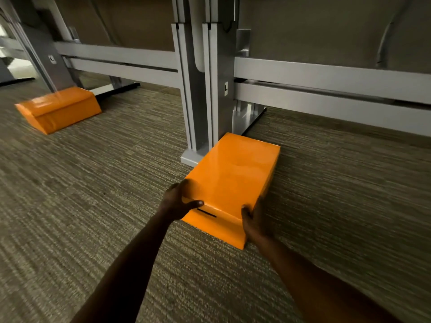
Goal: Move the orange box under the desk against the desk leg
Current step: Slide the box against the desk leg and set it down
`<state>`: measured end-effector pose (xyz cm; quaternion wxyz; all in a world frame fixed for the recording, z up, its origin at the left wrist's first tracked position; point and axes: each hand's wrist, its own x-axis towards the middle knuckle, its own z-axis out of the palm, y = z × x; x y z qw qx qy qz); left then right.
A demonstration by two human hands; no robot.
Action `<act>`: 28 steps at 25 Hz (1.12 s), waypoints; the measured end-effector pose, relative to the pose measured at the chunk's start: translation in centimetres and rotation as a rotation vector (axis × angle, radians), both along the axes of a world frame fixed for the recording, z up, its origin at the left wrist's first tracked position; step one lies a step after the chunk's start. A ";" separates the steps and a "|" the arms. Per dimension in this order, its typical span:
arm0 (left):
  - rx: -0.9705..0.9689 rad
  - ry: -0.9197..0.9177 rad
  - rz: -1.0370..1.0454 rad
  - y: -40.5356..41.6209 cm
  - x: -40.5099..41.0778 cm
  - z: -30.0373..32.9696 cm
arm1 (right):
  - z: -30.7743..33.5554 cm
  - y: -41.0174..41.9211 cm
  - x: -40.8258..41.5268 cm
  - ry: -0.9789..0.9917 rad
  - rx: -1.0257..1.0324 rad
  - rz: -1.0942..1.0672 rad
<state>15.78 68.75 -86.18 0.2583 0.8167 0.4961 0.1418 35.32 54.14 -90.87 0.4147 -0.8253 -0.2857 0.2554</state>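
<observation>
A glossy orange box lies flat on the carpet under the desk, its long side running away from me. Its far left corner touches the foot of the grey metal desk leg. My left hand grips the near left corner, thumb across the front face near a black slot. My right hand clasps the near right corner, fingers down the side. Both forearms reach in from the bottom of the view.
A second orange box rests against another desk leg at the far left. Grey crossbars run between the legs at low height. A flat metal foot extends behind the central leg. Striped carpet covers the floor.
</observation>
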 end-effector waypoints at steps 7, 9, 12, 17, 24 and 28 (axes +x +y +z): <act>0.020 -0.038 0.031 0.2 -0.2 0.3 | 0.5 0.4 -0.1 -0.008 -0.004 0.142; 0.051 -0.037 0.045 0.7 0.3 0.2 | 0.7 1.0 0.3 -0.003 0.021 0.139; 0.040 0.011 0.021 1.6 1.9 -0.2 | 0.9 1.6 1.3 -0.053 -0.006 0.175; 0.261 0.180 0.034 1.0 4.7 -0.6 | 3.2 1.7 0.2 -0.779 -0.295 0.240; 0.554 0.121 -0.170 -4.3 2.9 -2.8 | 2.7 -3.4 -0.8 -1.165 -0.229 0.671; 0.458 0.229 -0.271 -5.6 0.9 0.1 | 6.8 -5.1 -1.5 -1.103 -0.290 0.655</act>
